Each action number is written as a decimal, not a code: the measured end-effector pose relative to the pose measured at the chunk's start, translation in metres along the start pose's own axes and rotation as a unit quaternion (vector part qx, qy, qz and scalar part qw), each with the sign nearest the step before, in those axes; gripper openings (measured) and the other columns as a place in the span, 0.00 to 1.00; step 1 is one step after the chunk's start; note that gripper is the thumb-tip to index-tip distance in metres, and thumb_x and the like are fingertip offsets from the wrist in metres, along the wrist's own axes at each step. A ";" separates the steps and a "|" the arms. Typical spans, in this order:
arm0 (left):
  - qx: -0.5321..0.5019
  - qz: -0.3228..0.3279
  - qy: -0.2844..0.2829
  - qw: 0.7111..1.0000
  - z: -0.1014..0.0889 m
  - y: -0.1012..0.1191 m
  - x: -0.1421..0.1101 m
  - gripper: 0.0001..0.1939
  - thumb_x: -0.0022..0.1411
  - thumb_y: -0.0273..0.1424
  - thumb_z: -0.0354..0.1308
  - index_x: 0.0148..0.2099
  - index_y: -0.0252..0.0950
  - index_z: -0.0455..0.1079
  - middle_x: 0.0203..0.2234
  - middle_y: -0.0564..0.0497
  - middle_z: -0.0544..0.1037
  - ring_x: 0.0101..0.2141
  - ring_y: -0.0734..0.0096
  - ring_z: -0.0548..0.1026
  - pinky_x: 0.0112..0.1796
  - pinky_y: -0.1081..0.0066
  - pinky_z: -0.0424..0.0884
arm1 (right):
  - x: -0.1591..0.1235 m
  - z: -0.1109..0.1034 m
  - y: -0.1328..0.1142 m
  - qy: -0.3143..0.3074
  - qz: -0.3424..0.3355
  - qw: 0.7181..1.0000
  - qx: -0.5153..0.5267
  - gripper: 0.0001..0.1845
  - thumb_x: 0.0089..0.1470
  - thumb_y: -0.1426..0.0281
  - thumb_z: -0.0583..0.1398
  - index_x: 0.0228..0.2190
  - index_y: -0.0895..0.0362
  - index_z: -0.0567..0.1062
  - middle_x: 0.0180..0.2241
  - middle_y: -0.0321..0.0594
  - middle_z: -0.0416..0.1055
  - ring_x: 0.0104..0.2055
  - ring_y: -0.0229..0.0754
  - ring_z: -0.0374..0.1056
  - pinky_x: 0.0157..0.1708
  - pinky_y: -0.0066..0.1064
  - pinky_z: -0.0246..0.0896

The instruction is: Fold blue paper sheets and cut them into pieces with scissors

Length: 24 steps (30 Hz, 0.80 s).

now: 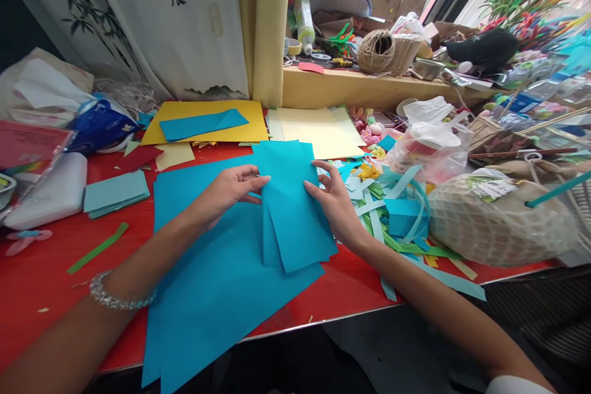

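Note:
Several small blue paper sheets (295, 209) are stacked unevenly, with their lower corners fanned apart. My left hand (235, 188) is at the stack's left edge, thumb over the paper and the other fingers curled beside it. On the opposite edge, my right hand (335, 200) grips the same sheets between thumb and fingers. Beneath them lie large blue paper sheets (207, 283), whose lower corners hang past the table's front edge. A clear bead bracelet (120, 295) circles my left wrist.
The red table (41, 301) carries light blue cards (116, 192), a green strip (98, 248) and yellow paper (207, 109) with a blue piece on it. Cream paper (318, 129) lies behind. Paper scraps (373, 209) and a net-wrapped bundle (498, 221) crowd the right. Twine (375, 52) stands on the sill.

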<state>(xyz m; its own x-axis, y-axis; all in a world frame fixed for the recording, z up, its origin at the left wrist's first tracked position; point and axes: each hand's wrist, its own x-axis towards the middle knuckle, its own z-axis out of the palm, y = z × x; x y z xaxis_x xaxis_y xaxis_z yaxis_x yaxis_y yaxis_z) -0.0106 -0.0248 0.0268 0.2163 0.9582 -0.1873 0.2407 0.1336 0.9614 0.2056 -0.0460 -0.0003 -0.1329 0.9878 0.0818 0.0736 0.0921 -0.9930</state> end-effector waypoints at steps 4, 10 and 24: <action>-0.006 0.052 0.038 0.998 -0.003 0.000 0.000 0.20 0.51 0.39 0.65 0.44 0.35 0.70 0.37 0.49 0.77 0.37 0.64 0.76 0.36 0.66 0.75 | -0.002 0.003 -0.006 -0.042 0.009 0.996 0.074 0.34 0.56 0.60 0.58 0.60 0.46 0.50 0.57 0.45 0.59 0.53 0.47 0.63 0.45 0.38 0.68; 0.034 0.064 0.008 0.997 0.000 0.005 -0.003 0.13 0.53 0.41 0.63 0.33 0.36 0.72 0.27 0.53 0.74 0.30 0.70 0.73 0.31 0.71 0.73 | 0.001 0.002 -0.005 -0.069 0.012 0.992 0.102 0.29 0.58 0.61 0.57 0.59 0.46 0.58 0.55 0.40 0.65 0.50 0.48 0.67 0.45 0.42 0.70; -0.003 0.075 0.021 0.997 0.004 0.005 -0.005 0.10 0.53 0.38 0.63 0.31 0.35 0.73 0.26 0.53 0.75 0.28 0.73 0.73 0.30 0.74 0.73 | 0.002 -0.001 -0.012 -0.073 0.002 0.988 0.135 0.23 0.57 0.64 0.58 0.53 0.53 0.64 0.51 0.43 0.70 0.49 0.48 0.69 0.45 0.43 0.70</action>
<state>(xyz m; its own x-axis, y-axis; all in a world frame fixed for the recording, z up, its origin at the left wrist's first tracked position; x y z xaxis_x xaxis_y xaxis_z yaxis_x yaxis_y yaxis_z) -0.0071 -0.0296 0.0313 0.2089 0.9774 -0.0324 0.2034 -0.0110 0.9790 0.2057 -0.0454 0.0123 -0.2756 0.9576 0.0841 -0.1889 0.0318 -0.9815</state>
